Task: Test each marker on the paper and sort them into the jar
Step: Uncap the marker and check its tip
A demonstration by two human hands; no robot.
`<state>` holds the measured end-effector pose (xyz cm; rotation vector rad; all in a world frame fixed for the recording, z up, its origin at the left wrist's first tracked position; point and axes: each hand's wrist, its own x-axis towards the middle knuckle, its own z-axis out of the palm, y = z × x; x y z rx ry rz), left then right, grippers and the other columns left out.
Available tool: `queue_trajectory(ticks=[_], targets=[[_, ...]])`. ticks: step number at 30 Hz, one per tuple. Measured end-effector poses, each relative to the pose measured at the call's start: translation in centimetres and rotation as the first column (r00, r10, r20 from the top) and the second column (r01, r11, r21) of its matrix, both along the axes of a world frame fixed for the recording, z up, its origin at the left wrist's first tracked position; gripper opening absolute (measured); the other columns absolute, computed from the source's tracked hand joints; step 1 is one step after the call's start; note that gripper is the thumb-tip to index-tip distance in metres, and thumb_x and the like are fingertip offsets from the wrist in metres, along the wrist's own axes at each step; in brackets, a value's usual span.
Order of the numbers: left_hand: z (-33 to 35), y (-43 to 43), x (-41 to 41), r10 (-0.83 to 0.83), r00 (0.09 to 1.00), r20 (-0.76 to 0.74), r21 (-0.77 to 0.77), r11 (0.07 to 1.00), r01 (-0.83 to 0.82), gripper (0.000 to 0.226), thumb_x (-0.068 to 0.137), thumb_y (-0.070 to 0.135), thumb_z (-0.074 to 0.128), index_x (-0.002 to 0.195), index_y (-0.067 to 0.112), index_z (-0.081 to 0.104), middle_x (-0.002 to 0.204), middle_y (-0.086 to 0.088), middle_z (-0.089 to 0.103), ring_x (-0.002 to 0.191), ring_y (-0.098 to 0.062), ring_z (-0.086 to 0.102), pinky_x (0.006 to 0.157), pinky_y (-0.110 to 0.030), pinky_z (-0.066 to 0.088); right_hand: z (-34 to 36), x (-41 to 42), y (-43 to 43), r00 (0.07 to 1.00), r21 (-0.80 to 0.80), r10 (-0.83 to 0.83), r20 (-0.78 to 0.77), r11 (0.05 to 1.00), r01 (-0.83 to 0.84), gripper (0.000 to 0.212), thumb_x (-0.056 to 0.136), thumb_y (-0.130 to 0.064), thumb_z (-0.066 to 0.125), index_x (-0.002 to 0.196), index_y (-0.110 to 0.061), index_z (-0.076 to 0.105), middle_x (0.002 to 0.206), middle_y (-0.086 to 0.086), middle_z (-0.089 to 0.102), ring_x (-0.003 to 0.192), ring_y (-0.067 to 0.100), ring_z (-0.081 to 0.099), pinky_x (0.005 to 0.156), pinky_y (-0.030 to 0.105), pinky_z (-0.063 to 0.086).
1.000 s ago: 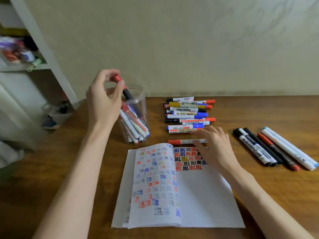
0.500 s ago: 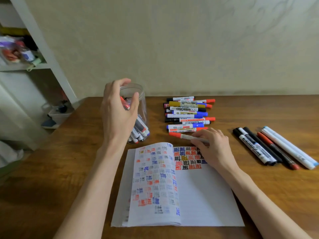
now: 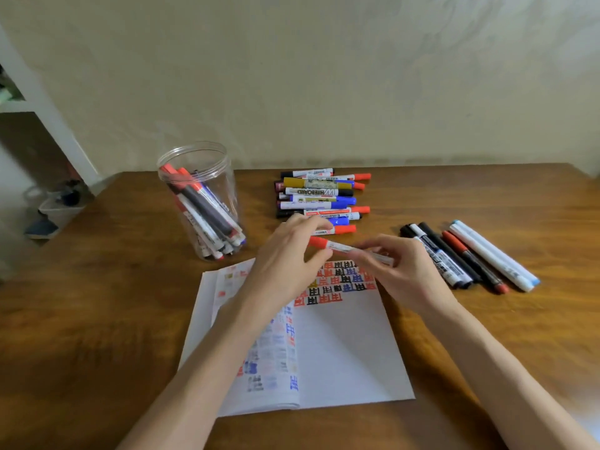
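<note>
both hands (image 3: 287,254) (image 3: 402,271) on red marker (image 3: 334,245)

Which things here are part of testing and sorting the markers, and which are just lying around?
In the job: red-capped marker, gripped by left hand and right hand; paper; jar; marker pile; row of pens on the right.
Lying about: white shelf unit; pale tub below it.
</note>
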<state>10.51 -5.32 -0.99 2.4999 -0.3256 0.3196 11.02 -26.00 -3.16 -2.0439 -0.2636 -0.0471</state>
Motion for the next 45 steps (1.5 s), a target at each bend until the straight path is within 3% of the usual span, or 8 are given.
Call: queue_trajectory(ticks=[3, 8, 13, 17, 23, 32, 36, 45], targets=[[-1.3, 1.0, 0.0, -0.036, 0.999, 0.004, -0.027, 0.999, 0.036, 0.026, 0.096, 0.037, 0.069, 0.122, 0.033, 0.068, 0.130, 0.014, 0.065, 0.116, -0.004, 0.061, 0.093, -0.030, 0.058, -0.7, -0.4, -0.9, 0.994, 0.148, -0.038, -0.104, 0.988, 0.053, 0.019, 0.089, -0.040, 0.079, 0.094, -0.022, 0.079, 0.084, -0.008, 0.080, 0.081, 0.005, 0.077, 0.065, 0.021, 0.058], [-2.6, 1.7, -0.5, -0.115, 0.993, -0.015, -0.124, 0.986, 0.112, 0.030, 0.089, 0.046, 0.065, 0.116, 0.032, 0.070, 0.117, 0.023, 0.064, 0.099, 0.013, 0.062, 0.070, -0.004, 0.051, -0.9, -0.3, -0.3, 0.961, 0.400, -0.035, -0.274, 0.905, 0.146, 0.030, 0.086, -0.039, 0.083, 0.098, -0.013, 0.078, 0.094, 0.006, 0.082, 0.091, 0.021, 0.079, 0.090, 0.046, 0.063], [-2.8, 2.0, -0.9, -0.173, 0.984, -0.030, -0.173, 0.971, 0.165, 0.039, 0.082, 0.054, 0.063, 0.114, 0.032, 0.068, 0.105, 0.029, 0.063, 0.102, 0.014, 0.062, 0.076, -0.003, 0.050, -1.5, -0.4, 0.8, 0.974, 0.537, -0.015, -0.227, 0.832, 0.138, 0.038, 0.090, -0.041, 0.079, 0.080, -0.005, 0.071, 0.091, 0.009, 0.079, 0.091, 0.026, 0.078, 0.091, 0.051, 0.059], [-3.0, 2.1, -1.0, -0.188, 0.982, 0.022, -0.152, 0.970, 0.190, 0.035, 0.090, 0.048, 0.062, 0.115, 0.026, 0.070, 0.101, 0.020, 0.073, 0.096, 0.005, 0.068, 0.076, -0.014, 0.057, -1.9, -1.1, 2.0, 0.996, 0.527, 0.012, -0.088, 0.849, 0.036, 0.054, 0.096, -0.040, 0.072, 0.087, 0.014, 0.068, 0.072, 0.007, 0.070, 0.070, 0.017, 0.067, 0.074, 0.037, 0.053], [-2.8, 1.4, -1.7, -0.259, 0.966, -0.003, -0.100, 0.961, 0.257, 0.033, 0.103, 0.045, 0.047, 0.112, 0.020, 0.066, 0.094, 0.011, 0.073, 0.085, -0.007, 0.070, 0.066, -0.032, 0.058, -2.2, -1.4, 2.4, 1.000, 0.476, 0.009, 0.015, 0.879, -0.015, 0.043, 0.102, -0.031, 0.069, 0.077, 0.003, 0.071, 0.074, 0.017, 0.071, 0.068, 0.028, 0.067, 0.074, 0.050, 0.055], [-1.9, 1.7, -1.9, -0.315, 0.938, -0.147, -0.169, 0.942, 0.290, 0.025, 0.105, 0.044, 0.046, 0.097, 0.028, 0.063, 0.072, 0.014, 0.065, 0.069, -0.011, 0.064, 0.057, -0.031, 0.049, -2.2, -1.5, 2.0, 0.997, 0.452, 0.047, 0.056, 0.890, -0.068, 0.039, 0.103, -0.025, 0.066, 0.082, 0.008, 0.069, 0.076, 0.015, 0.072, 0.069, 0.026, 0.069, 0.073, 0.049, 0.059], [-1.7, 2.1, -2.0, -0.376, 0.898, -0.231, -0.231, 0.917, 0.325, 0.020, 0.106, 0.038, 0.047, 0.093, 0.034, 0.061, 0.068, 0.026, 0.060, 0.066, -0.001, 0.058, 0.058, -0.017, 0.041, -2.2, -1.7, 2.1, 0.995, 0.455, 0.081, 0.053, 0.885, -0.096, 0.036, 0.101, -0.024, 0.067, 0.088, 0.009, 0.072, 0.075, 0.013, 0.073, 0.070, 0.025, 0.070, 0.071, 0.040, 0.058], [-1.5, 3.3, -2.0, -0.469, 0.814, -0.343, -0.391, 0.859, 0.331, 0.022, 0.106, 0.043, 0.047, 0.100, 0.037, 0.068, 0.066, -0.002, 0.053, 0.063, -0.011, 0.053, 0.063, -0.034, 0.047, -1.7, -1.8, 1.9, 0.977, 0.438, 0.209, 0.036, 0.876, -0.203, 0.027, 0.102, -0.023, 0.065, 0.104, 0.003, 0.074, 0.085, 0.014, 0.072, 0.077, 0.024, 0.068, 0.076, 0.041, 0.056]])
